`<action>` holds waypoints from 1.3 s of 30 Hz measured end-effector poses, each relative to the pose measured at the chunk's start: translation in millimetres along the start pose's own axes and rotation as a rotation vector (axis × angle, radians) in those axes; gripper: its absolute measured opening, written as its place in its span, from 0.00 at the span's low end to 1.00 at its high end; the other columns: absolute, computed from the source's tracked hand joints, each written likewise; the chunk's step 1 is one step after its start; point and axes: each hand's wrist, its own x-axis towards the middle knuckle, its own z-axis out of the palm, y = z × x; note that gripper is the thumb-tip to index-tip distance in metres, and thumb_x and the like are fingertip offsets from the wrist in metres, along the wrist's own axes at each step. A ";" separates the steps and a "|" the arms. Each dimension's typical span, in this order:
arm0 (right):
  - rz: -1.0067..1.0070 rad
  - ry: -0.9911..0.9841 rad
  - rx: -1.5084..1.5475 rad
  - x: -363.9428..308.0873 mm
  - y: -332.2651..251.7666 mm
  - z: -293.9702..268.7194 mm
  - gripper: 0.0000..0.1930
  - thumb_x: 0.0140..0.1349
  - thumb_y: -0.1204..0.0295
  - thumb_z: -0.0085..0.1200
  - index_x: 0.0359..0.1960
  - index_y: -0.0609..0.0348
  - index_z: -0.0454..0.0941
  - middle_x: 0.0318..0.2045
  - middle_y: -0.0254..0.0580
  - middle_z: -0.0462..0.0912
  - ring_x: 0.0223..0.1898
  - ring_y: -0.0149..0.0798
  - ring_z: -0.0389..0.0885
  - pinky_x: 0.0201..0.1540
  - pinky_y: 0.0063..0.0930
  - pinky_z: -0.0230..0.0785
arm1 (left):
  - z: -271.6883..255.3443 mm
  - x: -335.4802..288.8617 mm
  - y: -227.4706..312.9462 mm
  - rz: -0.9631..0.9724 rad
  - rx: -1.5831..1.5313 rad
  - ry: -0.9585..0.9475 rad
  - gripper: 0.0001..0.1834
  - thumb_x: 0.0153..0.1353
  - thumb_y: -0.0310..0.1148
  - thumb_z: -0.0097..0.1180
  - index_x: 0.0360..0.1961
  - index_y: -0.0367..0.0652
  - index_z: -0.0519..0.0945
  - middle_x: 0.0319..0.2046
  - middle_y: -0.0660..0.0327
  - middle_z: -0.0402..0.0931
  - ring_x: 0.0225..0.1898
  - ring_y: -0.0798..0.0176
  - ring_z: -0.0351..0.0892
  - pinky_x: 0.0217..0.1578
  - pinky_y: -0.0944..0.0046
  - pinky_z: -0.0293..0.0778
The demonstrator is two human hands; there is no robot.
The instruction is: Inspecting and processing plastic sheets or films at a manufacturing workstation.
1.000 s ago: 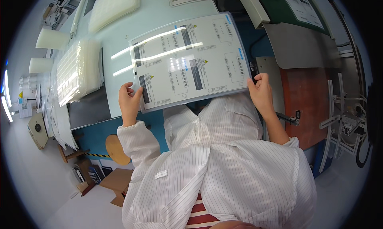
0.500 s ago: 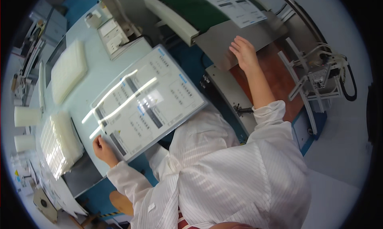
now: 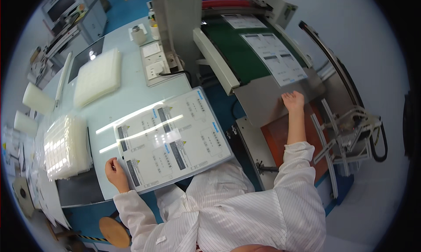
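Observation:
My left hand (image 3: 117, 175) rests on the table at the near left corner of a stack of printed white sheets (image 3: 193, 140) with a glossy top. Its fingers are curled in, and anything inside them is hidden. My right hand (image 3: 293, 102) is over the near edge of a grey metal plate (image 3: 258, 103), fingers partly bent and apart, holding nothing. Just beyond it, a printed sheet (image 3: 276, 59) lies on the green conveyor belt (image 3: 230, 54), its near end overlapping the plate. Another printed sheet (image 3: 243, 21) lies farther up the belt.
Padded pale blocks (image 3: 98, 76) and a plastic-wrapped bundle (image 3: 66, 146) sit on the left of the table. A socket panel (image 3: 153, 63) lies at its far edge. Right of my right arm stands a metal frame with tubing (image 3: 351, 138). A round stool (image 3: 115, 231) is below the table.
The view has shifted, showing more of the conveyor and its second sheet. My right hand's fingers are more bent and sit closer to the near sheet. My left hand stays beside the stack.

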 end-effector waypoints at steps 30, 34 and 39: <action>-0.713 -0.745 -0.356 -164.4 -16.6 143.4 0.17 0.64 0.79 0.47 0.55 0.67 0.66 0.52 0.48 0.73 0.51 0.39 0.75 0.55 0.33 0.67 | -7.5 1.8 7.5 0.020 0.028 -0.037 0.06 0.60 0.28 0.52 0.35 0.39 0.80 0.29 0.60 0.77 0.29 0.64 0.72 0.32 0.67 0.70; -0.609 -0.952 -0.285 -221.8 -10.5 149.0 0.17 0.64 0.79 0.46 0.55 0.65 0.67 0.53 0.45 0.73 0.52 0.38 0.74 0.57 0.34 0.66 | -17.0 3.3 16.1 -0.107 -0.365 -0.212 0.09 0.64 0.32 0.51 0.39 0.39 0.80 0.32 0.63 0.77 0.29 0.70 0.72 0.32 0.71 0.69; -0.511 -1.134 -0.323 -221.7 7.3 107.1 0.19 0.60 0.79 0.48 0.54 0.66 0.69 0.53 0.46 0.75 0.54 0.42 0.73 0.59 0.39 0.64 | -41.3 -4.4 86.2 -0.519 -1.141 -0.778 0.32 0.68 0.54 0.39 0.51 0.32 0.73 0.40 0.54 0.78 0.42 0.62 0.79 0.44 0.62 0.78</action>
